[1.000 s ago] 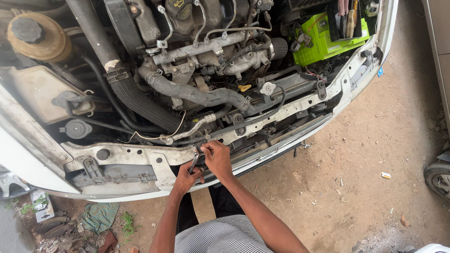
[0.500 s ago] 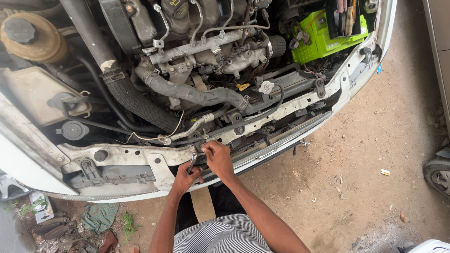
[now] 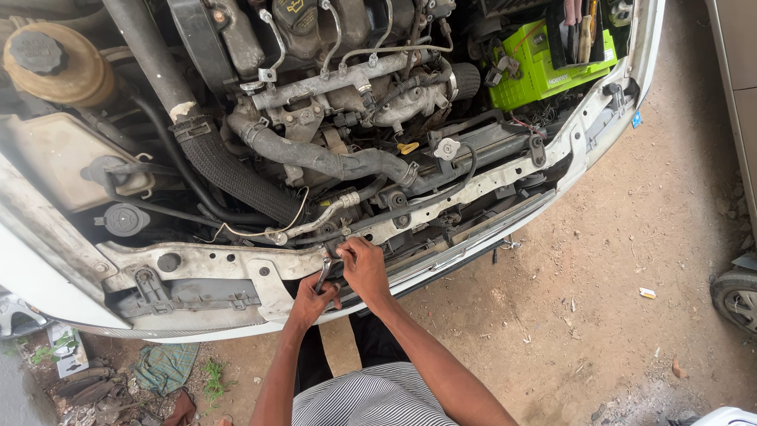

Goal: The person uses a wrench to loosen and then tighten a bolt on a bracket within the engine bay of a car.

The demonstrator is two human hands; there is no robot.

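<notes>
A: Wrench first. Where is it?

B: In the left hand, fingers wrapped around its lower end. The shiny shaft points up toward one o'clock, and its head meets the white front crossbar of the car, right under the other hand.

A: And the right hand?

B: Closed narrow, fingertips pinched at the top edge of that crossbar, at eleven o'clock from its own wrist. Whether it grips a bolt or only steadies the wrench head, I cannot tell; the fingers cover the spot.

A: Anything different from a second ago?

B: Very little. Both hands sit at the same point on the crossbar, and the wrench angle looks about the same. The view has drifted slightly, nothing more. I judge the work on that one fastener is still going on, with no part come free.

A: What lies around?

B: Thick black hose at eleven o'clock from the hands, green battery at one o'clock, a brown-capped tank far at ten o'clock, and dirt ground at three.
</notes>
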